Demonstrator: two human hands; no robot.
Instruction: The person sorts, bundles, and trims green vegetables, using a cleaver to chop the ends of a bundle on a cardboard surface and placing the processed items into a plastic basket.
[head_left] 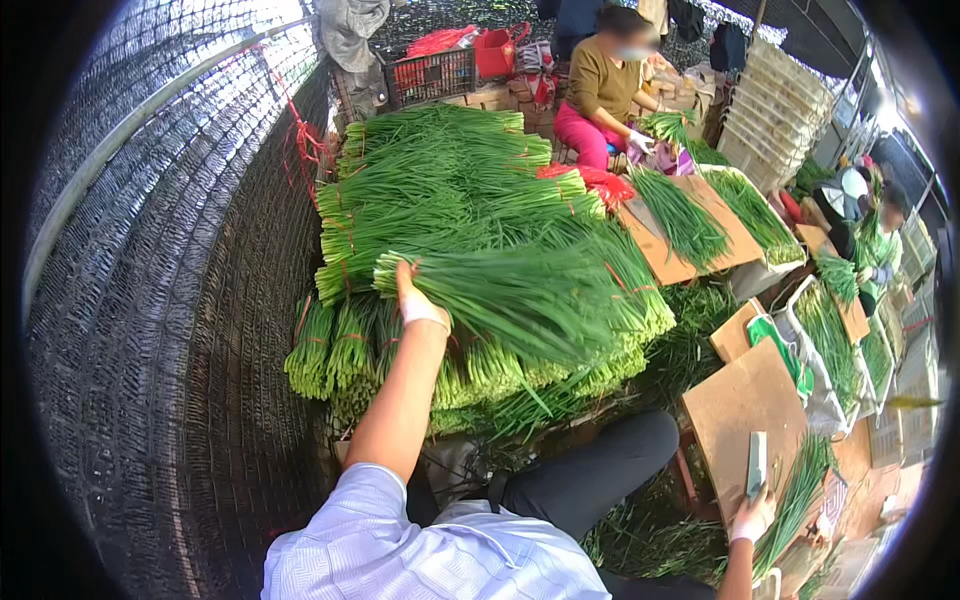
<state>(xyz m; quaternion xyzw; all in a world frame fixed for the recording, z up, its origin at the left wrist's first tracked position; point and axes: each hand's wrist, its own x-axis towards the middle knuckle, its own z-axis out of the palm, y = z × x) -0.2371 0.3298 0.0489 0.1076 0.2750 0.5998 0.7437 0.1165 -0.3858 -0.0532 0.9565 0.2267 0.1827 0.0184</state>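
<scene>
Green and ribbon-leaved, a loose chive bundle (500,290) fans rightward from pale, blunt stem ends (385,272); the person's left hand (421,303) grips it near those ends, over a stack of red-banded chives (430,185). The right hand (755,514) is closed around a flat, straight-edged knife (758,460) above a smooth brown board (742,405).

L hand (417,300) grips bunch of greens (500,295) over big stack (420,215); R hand (754,517) w/ knife (757,462) at brown board (745,400). Co-worker (606,85) seated opp., w/ handful (668,125).
</scene>
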